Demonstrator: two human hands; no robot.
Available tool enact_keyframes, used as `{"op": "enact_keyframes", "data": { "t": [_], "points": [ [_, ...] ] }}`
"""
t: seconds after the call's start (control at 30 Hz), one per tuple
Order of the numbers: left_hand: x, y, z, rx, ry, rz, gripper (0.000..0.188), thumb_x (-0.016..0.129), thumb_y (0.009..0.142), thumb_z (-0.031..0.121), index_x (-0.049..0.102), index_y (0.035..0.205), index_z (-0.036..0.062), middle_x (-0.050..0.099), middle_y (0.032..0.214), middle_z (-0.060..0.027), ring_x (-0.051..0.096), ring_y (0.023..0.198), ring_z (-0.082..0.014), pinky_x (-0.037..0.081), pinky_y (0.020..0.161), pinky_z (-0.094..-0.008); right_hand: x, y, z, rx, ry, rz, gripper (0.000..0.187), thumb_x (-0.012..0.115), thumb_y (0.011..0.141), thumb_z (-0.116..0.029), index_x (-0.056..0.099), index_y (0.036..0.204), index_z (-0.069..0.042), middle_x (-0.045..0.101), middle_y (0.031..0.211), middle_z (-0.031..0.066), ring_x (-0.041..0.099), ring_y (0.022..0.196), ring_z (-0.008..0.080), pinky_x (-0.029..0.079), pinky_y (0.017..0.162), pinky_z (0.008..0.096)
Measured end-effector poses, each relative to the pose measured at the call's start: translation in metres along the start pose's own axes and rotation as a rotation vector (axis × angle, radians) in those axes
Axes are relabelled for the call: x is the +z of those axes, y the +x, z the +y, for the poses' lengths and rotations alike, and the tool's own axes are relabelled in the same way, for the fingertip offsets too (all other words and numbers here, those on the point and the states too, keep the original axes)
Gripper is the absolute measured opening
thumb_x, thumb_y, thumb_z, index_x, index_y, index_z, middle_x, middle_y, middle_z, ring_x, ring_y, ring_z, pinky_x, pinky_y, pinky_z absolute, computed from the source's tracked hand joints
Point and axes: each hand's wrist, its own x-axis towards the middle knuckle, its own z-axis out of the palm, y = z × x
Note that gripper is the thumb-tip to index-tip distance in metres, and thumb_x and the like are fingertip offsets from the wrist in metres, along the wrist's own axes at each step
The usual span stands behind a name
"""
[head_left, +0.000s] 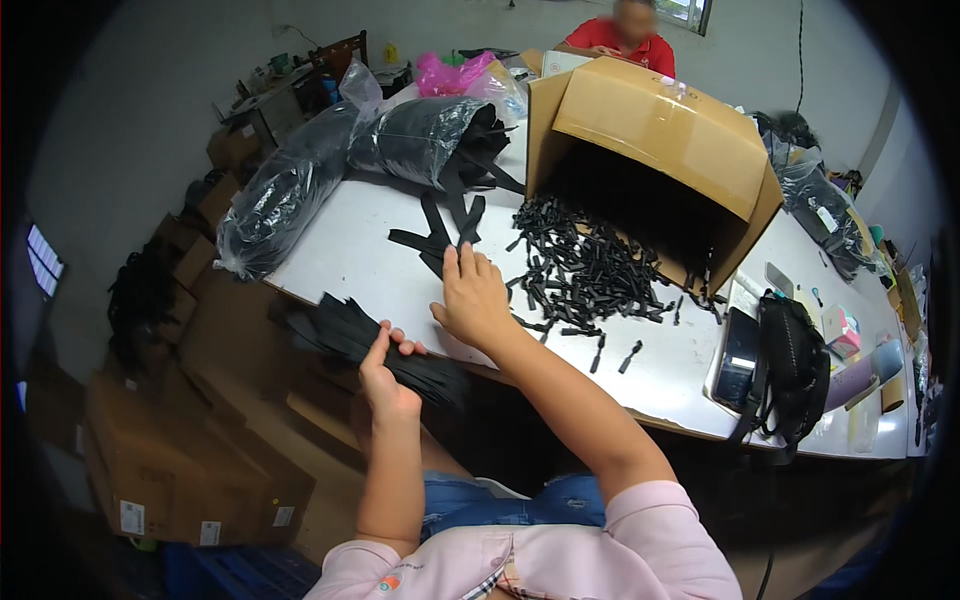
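My left hand point(385, 375) grips a thick bundle of black straps point(345, 335) held off the near edge of the white table point(340, 255). My right hand point(472, 295) lies flat on the tabletop with fingers together, its tips touching a few loose black straps point(440, 235). Just right of that hand spreads a pile of small black strap pieces point(585, 270), spilling from a cardboard box point(650, 140) tipped on its side.
Clear plastic bags of black straps point(290, 190) lie at the table's far left. A black bag point(790, 365), a phone and small boxes sit at the right end. A person in red point(625, 40) sits beyond the box. Cardboard cartons point(190, 460) stand on the floor at left.
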Motion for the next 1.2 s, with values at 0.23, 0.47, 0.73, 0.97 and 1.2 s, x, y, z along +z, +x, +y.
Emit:
{"op": "enact_keyframes", "data": {
  "t": [0.23,0.47,0.73,0.97,1.2],
  "points": [
    [-0.017,0.004,-0.007,-0.041,-0.003,0.019,0.007,0.048,0.082,0.009,0.048,0.087,0.0047,0.048,0.067,-0.0027,0.043,0.054,-0.0124,0.042,0.059,-0.0296,0.061,0.009,0.005,-0.022,-0.181,-0.194,0.011,0.054,0.064,-0.006,0.059,0.07,0.002,0.054,0.072,0.0115,0.052,0.073,0.0241,0.046,0.057,0.0277],
    [0.0,-0.006,-0.03,-0.151,0.068,-0.036,0.019,0.057,0.079,0.016,0.048,0.091,0.004,0.047,0.067,-0.0022,0.042,0.054,-0.0106,0.042,0.058,-0.0276,0.014,-0.001,0.02,0.435,0.646,-0.213,0.02,0.05,0.068,0.002,0.06,0.084,0.005,0.059,0.078,0.0147,0.058,0.065,0.0222,0.048,0.059,0.0269],
    [0.015,-0.02,-0.05,-0.205,0.215,-0.239,0.029,0.065,0.074,0.017,0.055,0.093,-0.0024,0.058,0.088,-0.0095,0.056,0.078,-0.0162,0.046,0.07,-0.0269,-0.077,-0.079,-0.001,1.022,1.722,-0.318,0.019,0.056,0.072,0.002,0.057,0.091,0.004,0.06,0.08,0.0073,0.057,0.069,0.0119,0.046,0.064,0.0225],
    [0.009,-0.042,-0.08,-0.358,0.386,-0.436,0.016,0.056,0.078,0.012,0.058,0.08,-0.0033,0.059,0.079,-0.0141,0.058,0.076,-0.0212,0.047,0.072,-0.0304,-0.091,-0.135,-0.001,0.902,1.517,-0.107,0.016,0.056,0.075,-0.002,0.057,0.09,0.003,0.057,0.077,0.003,0.051,0.071,0.0063,0.041,0.065,0.0195],
    [-0.005,-0.064,-0.093,-0.346,0.559,-0.521,0.007,0.056,0.077,0.005,0.056,0.081,-0.0009,0.057,0.069,-0.0089,0.056,0.062,-0.0144,0.046,0.059,-0.0247,-0.127,-0.156,0.013,0.83,1.16,0.016,0.031,0.06,0.078,-0.016,0.051,0.099,0.004,0.057,0.074,0.003,0.053,0.067,0.0089,0.042,0.055,0.0213]
  ]
}}
